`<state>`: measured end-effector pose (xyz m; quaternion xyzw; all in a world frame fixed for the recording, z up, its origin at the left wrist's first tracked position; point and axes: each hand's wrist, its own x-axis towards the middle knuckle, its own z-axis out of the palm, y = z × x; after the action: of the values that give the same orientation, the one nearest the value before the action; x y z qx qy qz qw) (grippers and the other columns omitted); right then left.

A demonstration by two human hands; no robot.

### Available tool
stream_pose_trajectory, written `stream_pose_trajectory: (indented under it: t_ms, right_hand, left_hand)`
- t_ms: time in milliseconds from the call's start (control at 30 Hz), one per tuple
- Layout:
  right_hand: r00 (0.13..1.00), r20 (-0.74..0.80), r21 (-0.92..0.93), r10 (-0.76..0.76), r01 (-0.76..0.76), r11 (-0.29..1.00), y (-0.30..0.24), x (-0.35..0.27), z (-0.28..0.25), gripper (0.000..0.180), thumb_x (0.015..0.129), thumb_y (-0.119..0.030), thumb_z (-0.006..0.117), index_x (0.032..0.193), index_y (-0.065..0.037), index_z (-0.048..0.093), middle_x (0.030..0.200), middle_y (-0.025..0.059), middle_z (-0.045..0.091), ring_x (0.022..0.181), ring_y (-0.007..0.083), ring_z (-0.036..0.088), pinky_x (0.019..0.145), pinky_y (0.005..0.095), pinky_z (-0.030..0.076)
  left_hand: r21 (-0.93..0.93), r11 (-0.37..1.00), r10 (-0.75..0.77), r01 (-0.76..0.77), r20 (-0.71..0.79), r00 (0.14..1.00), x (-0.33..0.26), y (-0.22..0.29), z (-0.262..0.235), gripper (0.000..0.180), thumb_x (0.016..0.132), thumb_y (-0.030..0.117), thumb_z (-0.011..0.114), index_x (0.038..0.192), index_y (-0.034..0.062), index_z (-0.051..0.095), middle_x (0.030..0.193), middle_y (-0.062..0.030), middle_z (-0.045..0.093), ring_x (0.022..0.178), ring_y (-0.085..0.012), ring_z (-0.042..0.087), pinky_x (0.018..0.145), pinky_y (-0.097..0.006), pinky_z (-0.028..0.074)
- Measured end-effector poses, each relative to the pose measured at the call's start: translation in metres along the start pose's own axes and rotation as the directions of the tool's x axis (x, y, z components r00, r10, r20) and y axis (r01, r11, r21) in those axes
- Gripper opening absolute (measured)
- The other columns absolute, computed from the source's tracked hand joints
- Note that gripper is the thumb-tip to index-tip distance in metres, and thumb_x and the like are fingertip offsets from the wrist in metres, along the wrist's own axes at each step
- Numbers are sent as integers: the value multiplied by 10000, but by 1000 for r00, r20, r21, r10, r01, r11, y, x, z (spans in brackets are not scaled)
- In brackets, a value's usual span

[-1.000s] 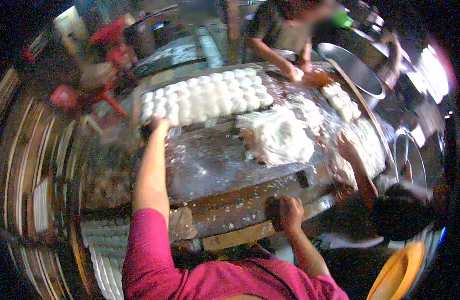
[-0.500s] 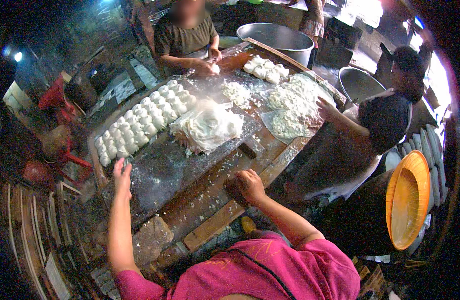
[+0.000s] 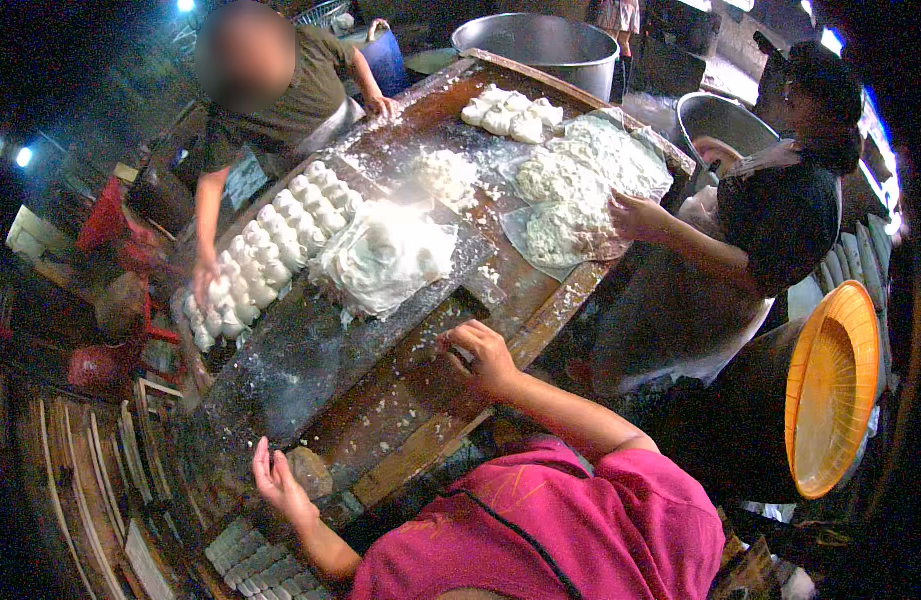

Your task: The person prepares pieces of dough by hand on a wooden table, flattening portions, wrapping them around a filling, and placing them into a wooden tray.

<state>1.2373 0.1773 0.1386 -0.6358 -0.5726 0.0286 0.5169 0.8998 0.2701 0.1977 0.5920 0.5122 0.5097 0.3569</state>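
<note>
My left hand (image 3: 281,487) hovers over the near left edge of the work table, fingers stretched out and holding nothing. Over the table's near side, my right hand (image 3: 483,358) is loosely curled, with a gap between thumb and fingers and nothing visible in it. Beyond my hands lies a pile of soft white sheets (image 3: 390,262) on a dark floured board (image 3: 305,365). Rows of round white dough pieces (image 3: 270,247) stand along the table's far left side. Small dough scraps dot the wooden surface around my right hand.
Across the table a person (image 3: 270,120) touches the dough rows. At the right, another person's hand (image 3: 640,215) is by crumbly white filling (image 3: 580,170). More dough pieces (image 3: 510,113), metal tubs (image 3: 540,50), a yellow basket (image 3: 832,390) and stacked wooden slats (image 3: 90,480) surround the table.
My left hand has drawn back from the end of the dough rows toward me. My right hand has loosened from a fist. The person across has leaned left and reached to the rows.
</note>
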Motion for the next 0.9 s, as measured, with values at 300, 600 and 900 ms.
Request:
stream_pose_trajectory:
  t_ms: [300, 600, 900]
  right_hand:
    - [986, -147, 24, 84, -81, 996, 21, 24, -47, 164, 702, -7, 618, 863, -33, 603, 785, 109, 608, 716, 236, 591, 644, 315, 468]
    - [848, -470, 119, 247, -216, 969, 76, 224, -32, 161, 763, -183, 622, 836, -41, 642, 774, 124, 647, 720, 185, 637, 662, 288, 479]
    - [861, -299, -691, 412, -493, 529, 263, 334, -70, 299, 762, -244, 543, 989, -57, 598, 987, 148, 608, 919, 295, 589, 800, 392, 461]
  left_hand:
    - [47, 998, 27, -32, 111, 993, 4, 27, 68, 256, 830, 58, 522, 1085, 37, 541, 1179, -40, 506, 1118, -166, 437, 955, -361, 294]
    - [-12, 1000, -1, 3, 133, 991, 1, 30, 87, 237, 822, -2, 500, 1052, 21, 547, 1160, -70, 512, 1084, -170, 467, 903, -281, 357]
    - [212, 977, 43, -17, -118, 992, -16, 28, 12, 245, 840, 13, 478, 1079, 1, 529, 1172, -103, 503, 1100, -209, 464, 942, -326, 348]
